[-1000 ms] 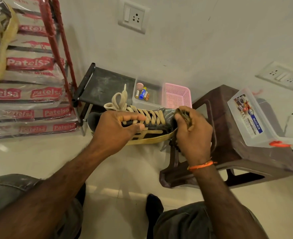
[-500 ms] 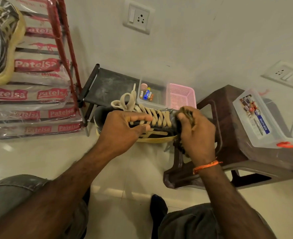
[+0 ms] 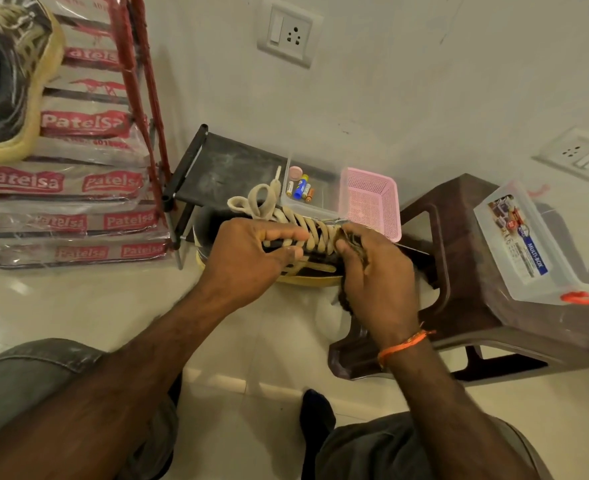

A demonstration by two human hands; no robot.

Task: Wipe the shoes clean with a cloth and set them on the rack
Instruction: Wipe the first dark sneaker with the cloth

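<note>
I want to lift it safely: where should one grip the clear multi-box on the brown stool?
Probably grip the multi-box across its long sides, coming from above. It lies tilted on the stool, label up, so its side walls are free; the orange latch end looks less firm.

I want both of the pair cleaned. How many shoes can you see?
2. One black lace-up shoe with cream laces is held in both hands, left hand and right hand. One matching shoe sits top left. Others may be hidden.

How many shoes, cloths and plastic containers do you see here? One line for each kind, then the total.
Shoes: 2, one held, one at top left
Cloths: 1, in the right hand
Plastic containers: 3, clear tray, pink basket, clear multi-box
Total: 6
</note>
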